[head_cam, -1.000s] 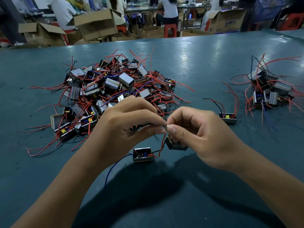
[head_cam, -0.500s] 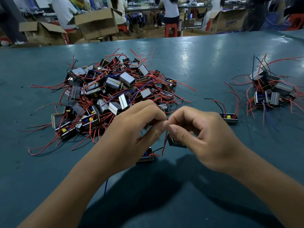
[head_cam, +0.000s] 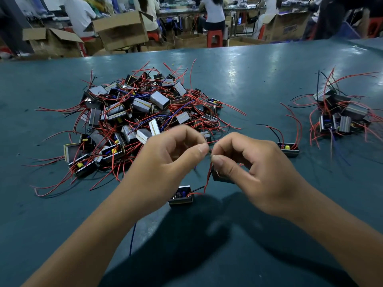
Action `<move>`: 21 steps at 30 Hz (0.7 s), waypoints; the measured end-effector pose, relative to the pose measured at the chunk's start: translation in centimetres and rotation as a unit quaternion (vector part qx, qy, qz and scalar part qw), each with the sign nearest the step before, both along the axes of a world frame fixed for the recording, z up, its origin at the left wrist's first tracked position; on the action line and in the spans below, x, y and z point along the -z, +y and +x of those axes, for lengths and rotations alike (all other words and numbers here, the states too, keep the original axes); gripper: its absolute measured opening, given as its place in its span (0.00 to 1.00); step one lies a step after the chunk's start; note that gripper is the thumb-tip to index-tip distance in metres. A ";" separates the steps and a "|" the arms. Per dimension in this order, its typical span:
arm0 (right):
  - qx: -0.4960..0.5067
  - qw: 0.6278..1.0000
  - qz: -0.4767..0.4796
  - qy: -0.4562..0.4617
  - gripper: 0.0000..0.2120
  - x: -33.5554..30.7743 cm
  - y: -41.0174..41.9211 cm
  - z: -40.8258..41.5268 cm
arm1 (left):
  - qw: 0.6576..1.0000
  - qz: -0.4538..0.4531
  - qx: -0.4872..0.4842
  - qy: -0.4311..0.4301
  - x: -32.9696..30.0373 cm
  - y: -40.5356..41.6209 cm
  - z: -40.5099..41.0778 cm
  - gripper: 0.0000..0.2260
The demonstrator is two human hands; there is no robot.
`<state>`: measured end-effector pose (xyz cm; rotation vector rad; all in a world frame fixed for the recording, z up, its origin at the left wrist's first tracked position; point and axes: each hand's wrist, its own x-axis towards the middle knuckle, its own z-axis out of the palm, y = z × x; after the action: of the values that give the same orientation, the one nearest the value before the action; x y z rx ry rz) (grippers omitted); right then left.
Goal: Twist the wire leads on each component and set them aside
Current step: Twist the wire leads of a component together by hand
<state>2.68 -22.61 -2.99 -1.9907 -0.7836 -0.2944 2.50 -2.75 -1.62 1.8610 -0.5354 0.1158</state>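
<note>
My left hand (head_cam: 172,160) and my right hand (head_cam: 248,168) meet fingertip to fingertip above the green table (head_cam: 248,79). Both pinch the thin wire leads (head_cam: 208,181) of small black components. One component (head_cam: 181,196) lies on the table below my left hand, its red and black leads rising to my fingers. A second component (head_cam: 219,177) sits partly hidden under my right hand. A large pile of components (head_cam: 141,119) with red, black and blue wires lies beyond my left hand. A smaller pile (head_cam: 342,114) sits at the far right.
A single component (head_cam: 288,149) with red and black leads lies just right of my right hand. A blue wire (head_cam: 132,239) trails toward me beside my left forearm. Cardboard boxes (head_cam: 122,30) and seated people are beyond the table's far edge.
My left hand has lifted and shifted right, its fingers curling more; the component beneath it is uncovered again. My right hand stays put, still pinching the leads.
</note>
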 end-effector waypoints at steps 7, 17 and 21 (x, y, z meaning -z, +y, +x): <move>-0.075 0.986 0.069 0.129 0.02 -0.1 -0.3 0.1 | 0.957 0.133 0.031 -0.255 -0.6 1.1 0.8 0.03; -0.103 0.979 0.092 0.151 0.04 -0.2 -0.1 -0.2 | 0.940 0.142 0.003 -0.310 -0.8 0.9 0.4 0.05; -0.083 0.987 0.077 0.117 0.04 -0.1 0.0 -0.3 | 0.941 0.145 0.002 -0.306 -0.8 0.9 0.4 0.06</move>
<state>2.38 -22.65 -2.91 -1.7634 -0.7460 -0.0202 2.95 -1.86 -0.83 2.1028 -1.0273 0.6604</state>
